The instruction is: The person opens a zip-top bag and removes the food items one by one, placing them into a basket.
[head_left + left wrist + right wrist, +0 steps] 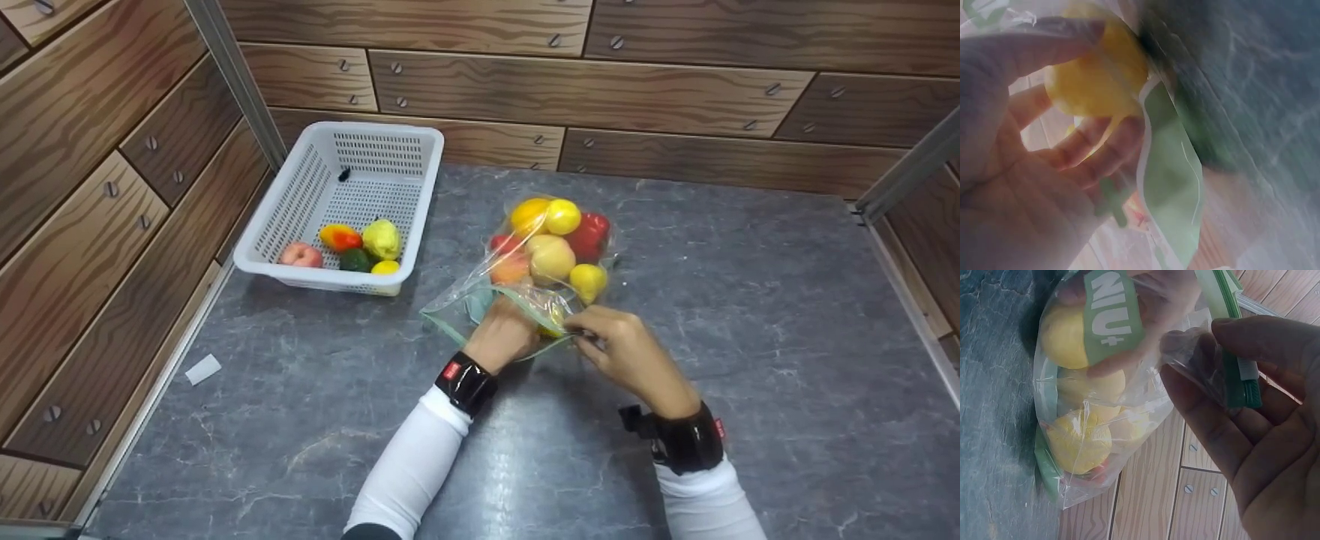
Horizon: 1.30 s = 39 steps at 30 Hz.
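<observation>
A clear zip bag [480, 289] with a green-edged mouth lies on the grey table, its mouth facing me. Several fruits are inside, with a red bell pepper [590, 236], a peach-like fruit [551, 259] and a small yellow pear-shaped fruit [589, 281] among them. My left hand [504, 334] reaches through the mouth into the bag. In the left wrist view its thumb and fingers curl round a smooth yellow fruit [1098, 73]. At the right end of the mouth, my right hand [626, 352] pinches the bag's green zip edge [1235, 382] between thumb and fingers.
A white perforated basket [337, 276] stands at the back left, holding a peach [301, 255], a red-yellow fruit [341, 238], a green-yellow fruit [382, 239] and other produce. A white paper scrap [203, 370] lies at the left. Wood-patterned walls [480, 82] enclose the table.
</observation>
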Each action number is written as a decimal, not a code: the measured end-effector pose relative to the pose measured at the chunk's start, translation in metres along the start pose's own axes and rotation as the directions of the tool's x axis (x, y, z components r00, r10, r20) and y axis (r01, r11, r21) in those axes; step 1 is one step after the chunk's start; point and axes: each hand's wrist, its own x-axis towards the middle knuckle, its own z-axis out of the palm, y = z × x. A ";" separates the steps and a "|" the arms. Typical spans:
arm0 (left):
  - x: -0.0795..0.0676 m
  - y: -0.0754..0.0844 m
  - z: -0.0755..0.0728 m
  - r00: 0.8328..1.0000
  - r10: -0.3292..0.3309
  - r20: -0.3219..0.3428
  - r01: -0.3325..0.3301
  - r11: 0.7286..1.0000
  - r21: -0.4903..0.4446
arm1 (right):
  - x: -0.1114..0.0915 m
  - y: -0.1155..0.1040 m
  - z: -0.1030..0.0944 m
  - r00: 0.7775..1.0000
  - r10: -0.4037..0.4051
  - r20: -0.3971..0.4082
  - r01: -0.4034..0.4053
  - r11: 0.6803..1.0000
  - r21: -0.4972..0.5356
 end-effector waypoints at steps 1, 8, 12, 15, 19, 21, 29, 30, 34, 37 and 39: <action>-0.001 -0.001 -0.001 1.000 -0.004 0.016 0.004 1.000 0.004 | 0.000 0.000 0.000 1.000 0.000 -0.001 0.000 1.000 -0.002; -0.005 -0.005 -0.016 0.987 -0.077 0.138 0.083 0.996 -0.034 | -0.001 0.001 0.000 1.000 -0.020 -0.016 0.020 1.000 0.017; -0.007 -0.007 -0.026 0.973 -0.114 0.199 0.131 0.989 -0.074 | -0.001 0.001 0.000 0.999 -0.021 -0.025 0.021 1.000 0.017; -0.008 -0.008 -0.033 0.965 -0.130 0.229 0.164 0.977 -0.137 | -0.001 0.001 -0.001 1.000 -0.009 -0.024 0.009 1.000 0.016; -0.010 -0.010 -0.041 0.964 -0.126 0.233 0.172 0.967 -0.189 | -0.001 0.000 -0.001 1.000 0.009 -0.016 -0.009 1.000 0.013; -0.012 -0.011 -0.046 0.967 -0.117 0.224 0.164 0.965 -0.204 | -0.001 0.000 -0.001 1.000 0.015 -0.013 -0.015 1.000 0.014; -0.019 -0.012 -0.068 0.952 -0.105 0.288 0.180 0.952 -0.249 | 0.000 0.000 -0.002 1.000 -0.004 -0.023 0.004 1.000 0.013; -0.020 -0.012 -0.071 0.951 -0.102 0.293 0.177 0.954 -0.243 | 0.000 0.000 -0.002 1.000 -0.007 -0.021 0.007 1.000 0.013; -0.026 -0.013 -0.082 0.947 -0.106 0.303 0.178 0.959 -0.222 | 0.000 0.001 -0.001 1.000 -0.011 -0.023 0.011 1.000 0.017; -0.030 -0.014 -0.091 0.947 -0.112 0.302 0.185 0.957 -0.224 | 0.000 0.001 -0.001 0.999 -0.017 -0.029 0.018 1.000 0.024; -0.032 -0.016 -0.097 0.948 -0.110 0.298 0.185 0.954 -0.237 | 0.000 0.001 -0.001 0.999 -0.019 -0.032 0.020 0.999 0.027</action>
